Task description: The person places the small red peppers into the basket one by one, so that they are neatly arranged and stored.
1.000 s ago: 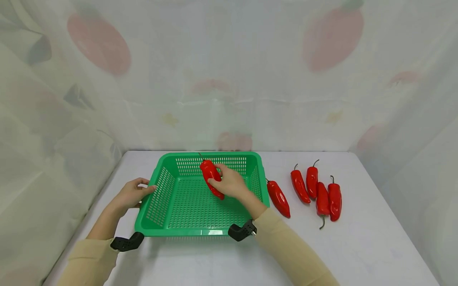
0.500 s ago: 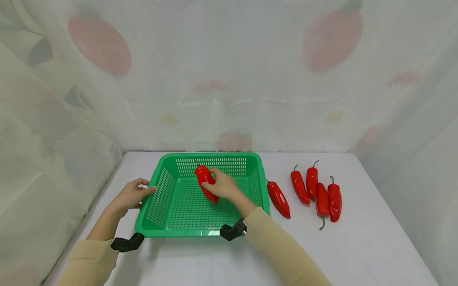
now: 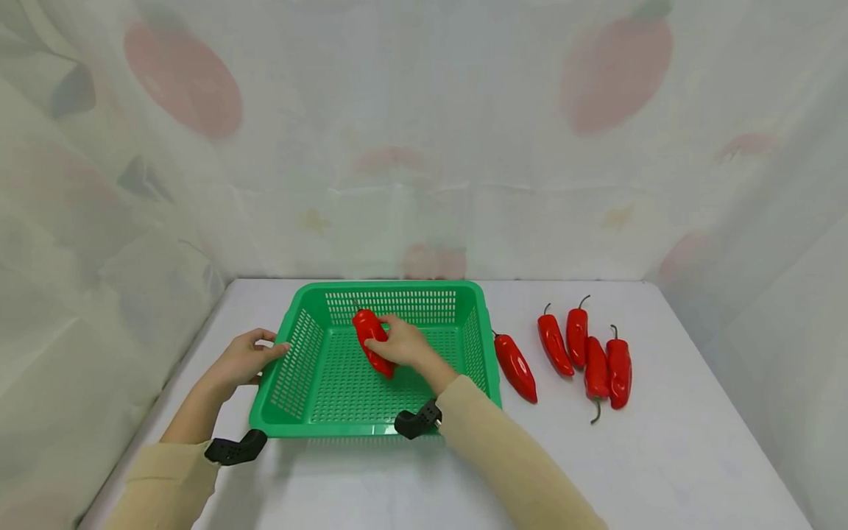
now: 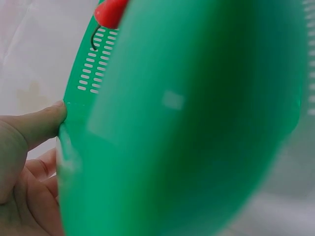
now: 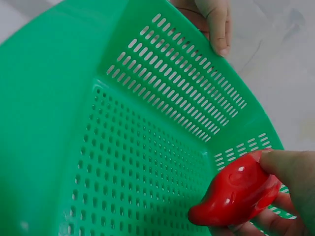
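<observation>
Inside the green plastic basket [image 3: 311, 430], a red pepper [image 3: 369, 335] is pinched between the thumb and fingers of my right hand [image 3: 405, 344]. In the right wrist view the pepper [image 5: 234, 191] hangs over the perforated floor, its tip pointing toward the basket's middle. My left hand [image 3: 245, 358] grips the basket's left rim, thumb on top and fingers outside. The left wrist view shows that thumb pressing the rim, with the pepper's stem end [image 4: 109, 12] beyond. Basket walls fill much of both wrist views.
Right of the basket, one red pepper [image 3: 515, 368] lies close against its side. Several more peppers, among them one with its stem toward me [image 3: 596, 369], lie farther right on the white table [image 3: 676, 456]. A patterned curtain [image 3: 517, 147] stands behind.
My right hand has moved left and slightly toward me inside the basket, carrying the pepper. The left hand and basket have stayed in place.
</observation>
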`<action>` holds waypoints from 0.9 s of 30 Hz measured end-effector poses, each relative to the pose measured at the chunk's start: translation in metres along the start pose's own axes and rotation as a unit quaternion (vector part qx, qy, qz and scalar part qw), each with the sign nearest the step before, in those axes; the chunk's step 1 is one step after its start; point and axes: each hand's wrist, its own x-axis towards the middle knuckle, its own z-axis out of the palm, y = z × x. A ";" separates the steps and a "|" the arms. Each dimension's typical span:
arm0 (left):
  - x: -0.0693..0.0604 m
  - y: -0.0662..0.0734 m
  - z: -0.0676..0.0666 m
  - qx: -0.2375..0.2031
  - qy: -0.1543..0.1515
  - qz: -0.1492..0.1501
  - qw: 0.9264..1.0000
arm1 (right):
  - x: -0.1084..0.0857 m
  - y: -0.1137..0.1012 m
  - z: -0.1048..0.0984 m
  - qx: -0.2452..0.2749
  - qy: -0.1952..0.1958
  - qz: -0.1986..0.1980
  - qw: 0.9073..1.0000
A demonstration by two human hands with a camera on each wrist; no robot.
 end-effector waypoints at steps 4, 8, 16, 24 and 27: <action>0.001 0.001 -0.001 0.002 -0.002 0.003 1.000 | 0.002 -0.003 0.003 0.014 -0.009 0.007 1.000; 0.002 0.002 -0.001 0.000 -0.004 0.004 1.000 | 0.004 -0.004 0.006 0.029 -0.016 0.015 0.999; 0.002 0.002 -0.001 0.003 -0.004 0.001 1.000 | 0.008 -0.008 0.016 0.054 -0.037 0.033 0.997; 0.002 -0.001 -0.002 -0.007 -0.007 0.002 1.000 | 0.012 -0.012 0.032 0.079 -0.064 0.032 0.994; 0.002 -0.001 -0.002 -0.013 -0.008 0.004 1.000 | 0.012 -0.012 0.034 0.091 -0.068 0.038 0.993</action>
